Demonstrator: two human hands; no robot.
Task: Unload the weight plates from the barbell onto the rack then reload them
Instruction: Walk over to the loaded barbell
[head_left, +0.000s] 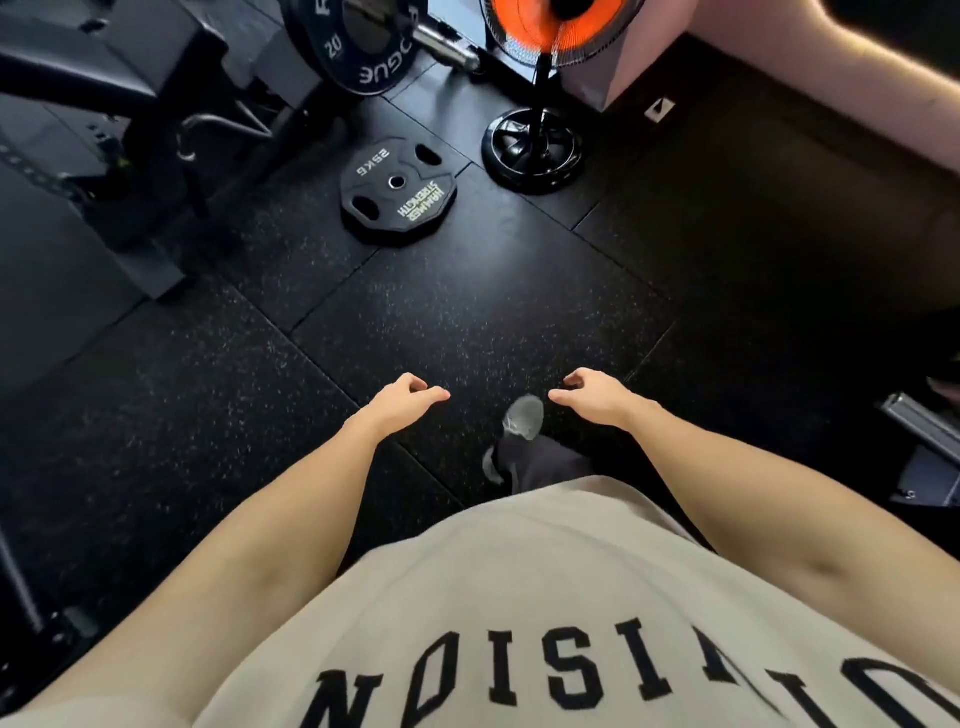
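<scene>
A black 25 kg plate (398, 189) lies flat on the rubber floor ahead of me, slightly left. Further back, a dark blue 20 kg plate (363, 44) sits on the barbell sleeve (447, 47), whose bare steel end sticks out to the right. My left hand (405, 402) and my right hand (592, 397) hang in front of my body over the floor, fingers loosely curled, holding nothing. Both are well short of the plate on the floor.
A standing fan with an orange head (550, 21) and a round black base (532, 148) stands right of the plates. A black bench and rack frame (104, 104) fill the left. A pink wall (779, 67) runs along the right. My foot (522, 421) is below my hands.
</scene>
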